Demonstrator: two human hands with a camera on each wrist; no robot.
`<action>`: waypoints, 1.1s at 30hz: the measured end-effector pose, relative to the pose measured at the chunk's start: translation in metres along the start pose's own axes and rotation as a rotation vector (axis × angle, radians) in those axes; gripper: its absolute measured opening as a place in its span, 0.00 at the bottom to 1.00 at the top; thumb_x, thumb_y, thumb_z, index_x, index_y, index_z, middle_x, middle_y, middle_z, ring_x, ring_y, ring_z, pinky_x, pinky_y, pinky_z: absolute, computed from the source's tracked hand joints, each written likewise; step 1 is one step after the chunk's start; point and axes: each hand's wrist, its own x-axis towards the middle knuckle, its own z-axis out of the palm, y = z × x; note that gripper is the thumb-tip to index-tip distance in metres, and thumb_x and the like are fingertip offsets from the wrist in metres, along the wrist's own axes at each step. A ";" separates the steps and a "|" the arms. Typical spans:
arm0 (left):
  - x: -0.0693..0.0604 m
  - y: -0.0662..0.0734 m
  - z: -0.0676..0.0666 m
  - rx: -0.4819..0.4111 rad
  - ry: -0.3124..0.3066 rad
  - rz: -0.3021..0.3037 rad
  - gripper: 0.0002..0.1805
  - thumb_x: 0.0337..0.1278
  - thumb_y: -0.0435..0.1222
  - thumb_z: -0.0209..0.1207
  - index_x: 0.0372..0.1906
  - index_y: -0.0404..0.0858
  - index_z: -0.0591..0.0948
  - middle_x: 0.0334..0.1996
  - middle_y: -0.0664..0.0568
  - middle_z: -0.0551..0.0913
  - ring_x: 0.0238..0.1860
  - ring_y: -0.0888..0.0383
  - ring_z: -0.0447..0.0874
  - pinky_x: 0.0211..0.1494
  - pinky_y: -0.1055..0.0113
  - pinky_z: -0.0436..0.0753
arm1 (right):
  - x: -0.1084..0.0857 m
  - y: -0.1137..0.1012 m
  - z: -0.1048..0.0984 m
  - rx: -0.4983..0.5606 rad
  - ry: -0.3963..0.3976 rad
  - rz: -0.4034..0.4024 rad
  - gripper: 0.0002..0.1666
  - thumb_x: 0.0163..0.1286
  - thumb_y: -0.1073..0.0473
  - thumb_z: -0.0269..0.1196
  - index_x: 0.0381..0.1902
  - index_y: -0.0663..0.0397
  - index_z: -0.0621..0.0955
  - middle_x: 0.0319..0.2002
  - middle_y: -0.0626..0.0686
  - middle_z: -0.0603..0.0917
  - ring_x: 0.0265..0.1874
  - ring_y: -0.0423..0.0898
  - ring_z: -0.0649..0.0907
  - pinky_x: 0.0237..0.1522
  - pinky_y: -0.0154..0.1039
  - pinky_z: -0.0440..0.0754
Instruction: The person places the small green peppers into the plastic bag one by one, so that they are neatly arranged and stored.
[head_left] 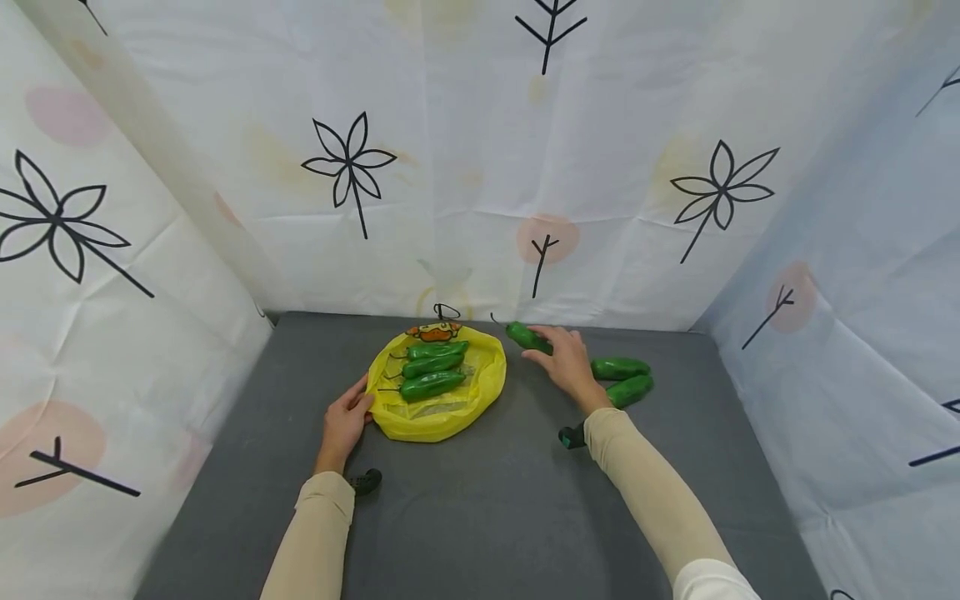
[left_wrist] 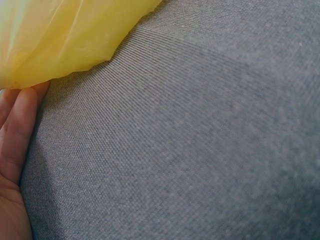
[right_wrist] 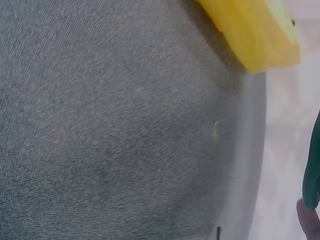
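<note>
Beige sleeves (head_left: 315,533), left fingers (left_wrist: 20,132) holding yellow bag (head_left: 491,375), right fingers (head_left: 557,335) gripping pepper (head_left: 521,335), grey surface (head_left: 465,517), flower-printed drapes (head_left: 450,167)

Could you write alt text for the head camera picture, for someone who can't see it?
A person's right hand holds a green pepper beside a yellow plastic bag with three peppers in it. The left hand touches the bag's left edge, and more peppers lie to the right on a grey table.
</note>
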 end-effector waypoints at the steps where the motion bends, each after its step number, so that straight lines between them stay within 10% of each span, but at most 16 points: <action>1: 0.000 0.000 0.000 -0.002 0.000 -0.003 0.27 0.74 0.50 0.57 0.74 0.65 0.69 0.67 0.50 0.80 0.52 0.59 0.83 0.44 0.80 0.81 | 0.000 -0.002 -0.001 0.004 0.004 -0.008 0.33 0.66 0.45 0.71 0.68 0.41 0.79 0.57 0.54 0.85 0.53 0.53 0.80 0.59 0.52 0.70; 33: -0.002 0.002 0.000 -0.008 0.012 -0.006 0.27 0.74 0.49 0.57 0.74 0.64 0.70 0.65 0.50 0.81 0.51 0.59 0.83 0.43 0.79 0.81 | 0.003 -0.049 -0.017 0.204 -0.034 -0.023 0.32 0.70 0.50 0.68 0.71 0.45 0.77 0.52 0.58 0.75 0.39 0.51 0.75 0.41 0.44 0.74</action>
